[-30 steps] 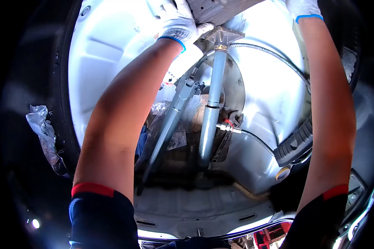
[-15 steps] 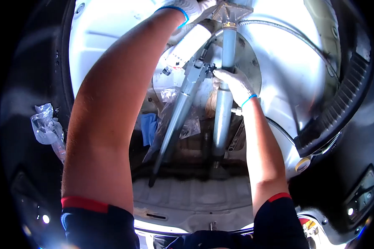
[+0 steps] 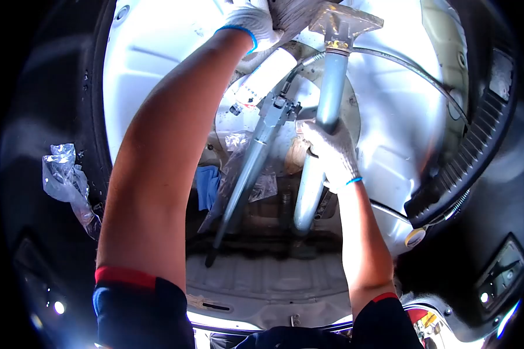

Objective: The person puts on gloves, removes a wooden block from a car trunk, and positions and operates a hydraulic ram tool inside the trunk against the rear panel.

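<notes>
My right hand (image 3: 332, 151), in a white knit glove with a blue cuff, is wrapped around the middle of a blue-grey hydraulic ram (image 3: 330, 93). The ram stands at a slant with a square metal plate (image 3: 346, 22) on its upper end. At the top edge my left hand (image 3: 250, 22), gloved alike, grips a grey-brown wooden block (image 3: 297, 18); its fingertips are partly cut off. Left of the ram lies a hydraulic hand pump (image 3: 250, 160) with a long handle. A white bottle (image 3: 268, 75) lies just below my left hand.
A hose (image 3: 413, 63) arcs to the right from behind the ram. Clear plastic bags (image 3: 67, 174) and a blue cloth (image 3: 208, 186) lie to the left. A black ribbed trim piece (image 3: 471, 151) rests at right, above a round gauge (image 3: 415, 237). White body panels surround the recess.
The ram has tilted, its plate shifting right and down and its lower end slightly left. My right hand has moved lower with it. My left hand shows more fully, slightly lower.
</notes>
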Motion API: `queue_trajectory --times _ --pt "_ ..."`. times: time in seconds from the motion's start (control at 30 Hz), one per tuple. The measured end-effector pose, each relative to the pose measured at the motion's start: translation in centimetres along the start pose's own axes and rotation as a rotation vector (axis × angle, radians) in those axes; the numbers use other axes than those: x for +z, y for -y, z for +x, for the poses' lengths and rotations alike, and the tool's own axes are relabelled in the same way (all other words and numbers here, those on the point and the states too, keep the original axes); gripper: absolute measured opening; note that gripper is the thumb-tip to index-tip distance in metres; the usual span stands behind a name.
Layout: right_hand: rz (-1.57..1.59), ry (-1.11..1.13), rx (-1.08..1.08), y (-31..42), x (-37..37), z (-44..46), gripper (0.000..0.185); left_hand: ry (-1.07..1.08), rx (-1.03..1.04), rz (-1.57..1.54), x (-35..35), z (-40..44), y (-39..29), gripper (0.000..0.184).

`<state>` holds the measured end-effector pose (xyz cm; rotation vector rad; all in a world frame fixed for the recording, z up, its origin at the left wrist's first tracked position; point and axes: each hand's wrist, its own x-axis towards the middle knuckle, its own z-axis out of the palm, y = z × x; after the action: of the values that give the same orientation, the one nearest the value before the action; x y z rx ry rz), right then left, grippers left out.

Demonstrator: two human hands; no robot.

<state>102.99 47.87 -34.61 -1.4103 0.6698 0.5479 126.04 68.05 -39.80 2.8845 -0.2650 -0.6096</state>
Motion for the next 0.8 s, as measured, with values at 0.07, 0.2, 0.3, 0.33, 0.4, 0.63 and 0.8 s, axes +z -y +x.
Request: queue_trajectory --times 0.07,0.2,0.3,0.33,0.4,0.63,0.8 --pt "0.002 0.022 -0.014 -0.3 0.3 -0.9 0.037 -0.042 -0.007 -0.040 0.0 0.0 -0.1 0.054" --pt "-0.480 -0.064 -0.100 -0.3 2.2 -2.0 0.044 -0.099 -0.030 -0.082 1.5 -1.1 1.0 0.054" --pt "-0.654 -0.184 -0.249 -0.3 4.8 -2.9 0.046 -0.410 0.137 -0.321 2.8 -2.5 2.0 0.050" --pt "-0.666 -0.186 -0.213 -0.4 5.4 -2.7 0.047 -0.245 0.088 -0.250 2.7 -2.4 2.3 0.049" --pt "-0.730 -0.214 -0.191 -0.1 6.6 -2.8 0.049 -0.043 0.072 -0.141 2.2 -3.1 2.2 0.046" --pt "-0.738 -0.203 -0.155 -0.5 7.0 -2.2 0.051 -0.644 0.277 -0.913 -2.9 -6.4 7.1 0.052" --pt "-0.709 -0.134 -0.148 -1.0 7.5 -1.5 0.048 -0.789 0.231 -0.756 -3.6 -7.1 3.1 0.029"
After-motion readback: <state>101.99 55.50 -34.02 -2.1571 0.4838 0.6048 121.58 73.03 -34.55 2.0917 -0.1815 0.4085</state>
